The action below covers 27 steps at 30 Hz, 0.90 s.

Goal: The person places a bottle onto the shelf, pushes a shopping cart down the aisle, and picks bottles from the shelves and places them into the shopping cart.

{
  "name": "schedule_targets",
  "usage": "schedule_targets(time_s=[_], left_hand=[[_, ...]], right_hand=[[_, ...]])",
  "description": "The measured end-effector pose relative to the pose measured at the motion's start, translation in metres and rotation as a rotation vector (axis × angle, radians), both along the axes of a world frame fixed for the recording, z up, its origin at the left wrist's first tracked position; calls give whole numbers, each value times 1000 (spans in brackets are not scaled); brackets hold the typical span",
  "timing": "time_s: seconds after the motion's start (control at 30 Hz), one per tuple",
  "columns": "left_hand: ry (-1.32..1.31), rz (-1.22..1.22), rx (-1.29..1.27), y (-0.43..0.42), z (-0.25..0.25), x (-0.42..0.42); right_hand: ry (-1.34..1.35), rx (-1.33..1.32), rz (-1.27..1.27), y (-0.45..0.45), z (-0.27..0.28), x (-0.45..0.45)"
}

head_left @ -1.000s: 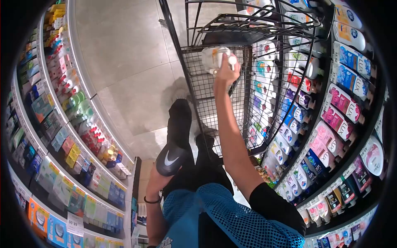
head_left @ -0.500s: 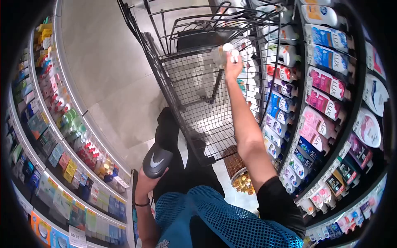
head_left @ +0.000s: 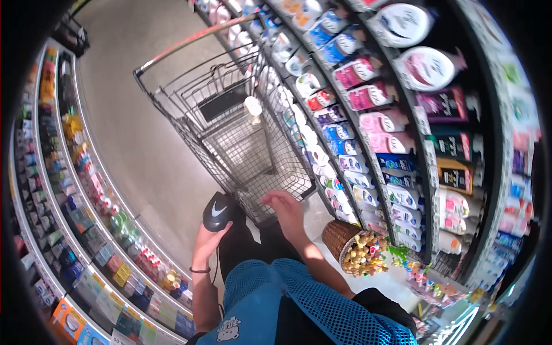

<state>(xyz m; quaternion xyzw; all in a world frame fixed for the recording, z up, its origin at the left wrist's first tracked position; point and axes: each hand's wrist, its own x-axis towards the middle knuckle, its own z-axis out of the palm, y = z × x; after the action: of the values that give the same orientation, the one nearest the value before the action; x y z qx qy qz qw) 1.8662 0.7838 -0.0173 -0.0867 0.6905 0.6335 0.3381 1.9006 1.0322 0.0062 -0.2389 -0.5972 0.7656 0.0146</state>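
My left hand (head_left: pixel 207 241) is closed around a black rounded object (head_left: pixel 216 211) with a white swoosh, in front of my left leg. The object's underside and most of my fingers are hidden. My right hand (head_left: pixel 286 214) is empty and open, its fingers loosely bent, near the close end of a black wire shopping cart (head_left: pixel 287 175). In the upper part of the cart are white-capped containers (head_left: pixel 253 107), slightly blurred and apart from both hands.
Shelves of pump bottles and pouches, including pink LUX packs (head_left: pixel 391 142), line the right side. A wicker basket (head_left: pixel 334 238) of small yellowish items stands at lower right. Shelves (head_left: pixel 135 250) with small packages run along the left. Grey floor (head_left: pixel 129 86) lies between.
My right hand has let go of the white-capped containers and drawn back toward my body. My left hand still holds the black object. The view has turned, bringing more of the right shelves in.
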Motion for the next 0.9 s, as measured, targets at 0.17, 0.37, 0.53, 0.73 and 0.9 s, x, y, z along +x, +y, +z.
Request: schedule_targets(time_s=[0.17,0.37,0.53,0.73,0.9], left_hand=[[108,-22,-12,58,49,27],[169,-1,-25,126,73,127],[117,-15,42,180,81,215],[125,-143,58,238,93,268],[192,-328,17,296,112,272]], right_hand=[[648,-394,156,64,187,37],[1311,-673,468,120,340,161],[1516,-795,-142,116,382,275],[1075,-1186,-79,201,403,392],[1737,-448,97,255,366,385]])
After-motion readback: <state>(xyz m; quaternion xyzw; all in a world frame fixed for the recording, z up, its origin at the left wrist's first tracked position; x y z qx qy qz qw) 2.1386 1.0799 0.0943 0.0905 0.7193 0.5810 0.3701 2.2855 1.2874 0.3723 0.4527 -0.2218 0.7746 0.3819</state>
